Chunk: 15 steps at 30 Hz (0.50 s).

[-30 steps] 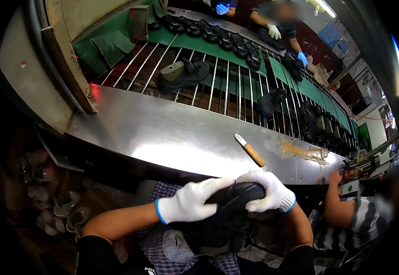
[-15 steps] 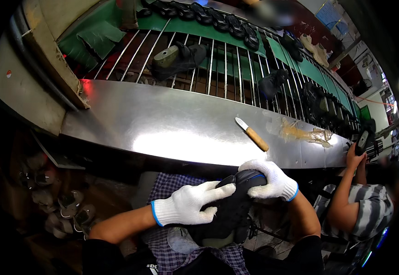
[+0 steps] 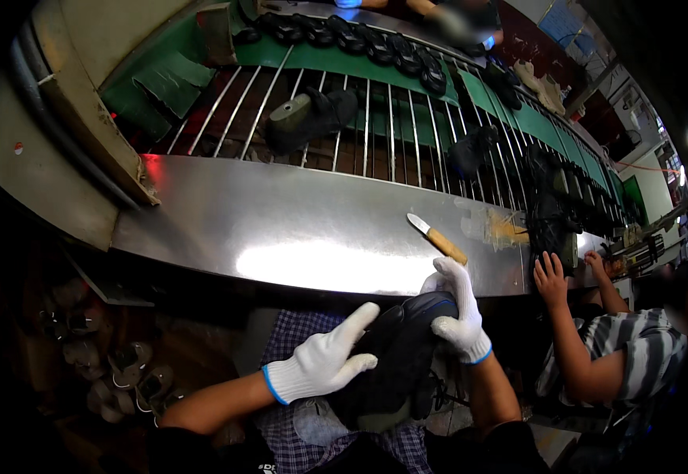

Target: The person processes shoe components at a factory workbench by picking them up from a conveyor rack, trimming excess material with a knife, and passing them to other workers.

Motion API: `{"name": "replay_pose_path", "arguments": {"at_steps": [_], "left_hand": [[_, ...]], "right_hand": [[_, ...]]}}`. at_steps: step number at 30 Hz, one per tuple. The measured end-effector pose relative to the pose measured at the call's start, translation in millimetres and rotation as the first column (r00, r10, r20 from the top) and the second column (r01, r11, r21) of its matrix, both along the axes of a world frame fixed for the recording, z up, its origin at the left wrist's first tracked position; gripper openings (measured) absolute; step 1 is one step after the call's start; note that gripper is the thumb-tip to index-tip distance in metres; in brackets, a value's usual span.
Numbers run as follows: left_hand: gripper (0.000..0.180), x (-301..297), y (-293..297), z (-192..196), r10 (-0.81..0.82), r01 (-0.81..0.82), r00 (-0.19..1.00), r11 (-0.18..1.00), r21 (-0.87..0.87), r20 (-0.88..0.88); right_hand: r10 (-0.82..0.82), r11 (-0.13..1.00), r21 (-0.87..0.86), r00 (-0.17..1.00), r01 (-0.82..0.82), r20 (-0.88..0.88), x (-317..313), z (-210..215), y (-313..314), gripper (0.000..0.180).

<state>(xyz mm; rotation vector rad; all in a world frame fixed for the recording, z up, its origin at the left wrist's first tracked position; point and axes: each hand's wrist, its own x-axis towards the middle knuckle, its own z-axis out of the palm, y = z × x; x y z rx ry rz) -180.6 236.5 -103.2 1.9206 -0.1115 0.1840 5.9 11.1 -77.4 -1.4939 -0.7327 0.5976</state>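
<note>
A black shoe (image 3: pixel 395 359) with a blue line near its far end rests on my lap over a checked cloth (image 3: pixel 292 336). My right hand (image 3: pixel 466 312), in a white knitted glove, is around the far right end of the shoe, thumb on the near side and fingers reaching up beyond it. At the shoe's left side, my gloved left hand (image 3: pixel 320 359) is open, thumb and fingers apart. Whether it touches the shoe I cannot tell. Just beyond the right hand, a short knife (image 3: pixel 439 239) with a wooden handle lies on the metal ledge (image 3: pixel 296 205).
Behind the ledge runs a conveyor of metal rods carrying black shoes (image 3: pixel 312 118) and green mats (image 3: pixel 280 55). A co-worker's hand (image 3: pixel 549 276) touches dark shoes (image 3: pixel 549 221) at the right. Another person stands across the conveyor. Several pale shoes (image 3: pixel 126 363) are at lower left.
My left hand has drawn back from the shoe's top and spread its fingers. My right fingers have straightened. The co-worker's hands have moved to the shoes at the ledge.
</note>
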Motion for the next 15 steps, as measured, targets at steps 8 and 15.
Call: {"name": "replay_pose_path", "arguments": {"at_steps": [8, 15], "left_hand": [[0.035, 42.6, 16.6, 61.0, -0.032, 0.019, 0.999, 0.944, 0.328, 0.035], [0.027, 66.7, 45.9, 120.4, -0.223, 0.224, 0.968, 0.974, -0.003, -0.117]], "right_hand": [[0.018, 0.999, 0.029, 0.979, -0.024, 0.203, -16.0, 34.6, 37.1, 0.105], [0.045, 0.988, 0.141, 0.986, -0.068, 0.16, -41.3, 37.3, 51.1, 0.117]]}}
